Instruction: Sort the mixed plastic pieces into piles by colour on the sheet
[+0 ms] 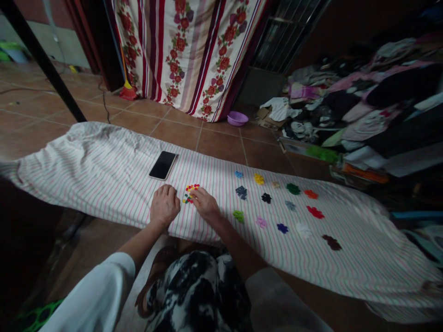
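Note:
My left hand [165,204] rests on the striped cloth, its fingers curled under and what they hold, if anything, hidden. Just to its right is a small arrangement of red, yellow and green pieces [188,198]. My right hand [205,203] reaches over the right side of that arrangement with thumb and fingertips pressed together; anything between them is too small to make out. A black-screened phone [162,165] lies beyond my left hand. Farther right, small piles sorted by colour are spread out, among them yellow [259,178], dark green [293,188], black [266,198] and red [315,212].
The striped cloth [114,184] covers a long, narrow surface. Past its far edge are a floral curtain [194,55], a purple basin [237,118] and a broom [128,91] on the tiled floor. Heaped clothes [374,120] stand at the right.

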### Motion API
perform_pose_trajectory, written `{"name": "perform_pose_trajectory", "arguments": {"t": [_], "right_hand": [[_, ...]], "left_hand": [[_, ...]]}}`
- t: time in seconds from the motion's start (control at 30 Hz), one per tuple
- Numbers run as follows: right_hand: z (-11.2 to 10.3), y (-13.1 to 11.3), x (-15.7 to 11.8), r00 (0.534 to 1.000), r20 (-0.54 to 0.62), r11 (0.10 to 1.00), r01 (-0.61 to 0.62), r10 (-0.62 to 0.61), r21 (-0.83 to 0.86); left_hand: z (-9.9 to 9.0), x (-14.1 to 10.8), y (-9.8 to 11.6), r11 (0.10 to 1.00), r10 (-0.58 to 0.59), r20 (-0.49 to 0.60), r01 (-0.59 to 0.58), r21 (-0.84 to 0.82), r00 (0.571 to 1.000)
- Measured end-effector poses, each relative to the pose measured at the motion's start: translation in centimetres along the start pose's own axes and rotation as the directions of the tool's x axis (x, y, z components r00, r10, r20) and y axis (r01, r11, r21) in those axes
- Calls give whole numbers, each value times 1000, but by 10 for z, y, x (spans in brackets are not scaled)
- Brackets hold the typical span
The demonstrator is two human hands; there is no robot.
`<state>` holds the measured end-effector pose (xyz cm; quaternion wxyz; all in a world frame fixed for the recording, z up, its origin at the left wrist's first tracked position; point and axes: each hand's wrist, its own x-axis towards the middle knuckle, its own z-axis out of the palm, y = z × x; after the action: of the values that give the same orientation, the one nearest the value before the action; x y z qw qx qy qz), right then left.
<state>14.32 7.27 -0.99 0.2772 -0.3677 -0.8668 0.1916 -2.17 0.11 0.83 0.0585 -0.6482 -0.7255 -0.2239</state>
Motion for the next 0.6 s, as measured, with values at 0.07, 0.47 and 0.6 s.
{"name": "perform_pose_trajectory", "arguments": {"t": [0.07, 0.47, 0.6], "right_hand": [[1, 0, -2, 998, -54, 998, -17, 20, 55], [2, 2, -11, 953, -205, 908, -129, 225, 398], [-6, -3, -13, 951, -218, 927, -132, 218, 351]], "left_hand": [[1, 0, 0, 1000, 2, -6, -2, 2, 1000], [1, -2, -1, 998, 46, -43, -44, 50, 998], [2, -2, -2, 996, 70, -63, -66, 60, 996]]}}
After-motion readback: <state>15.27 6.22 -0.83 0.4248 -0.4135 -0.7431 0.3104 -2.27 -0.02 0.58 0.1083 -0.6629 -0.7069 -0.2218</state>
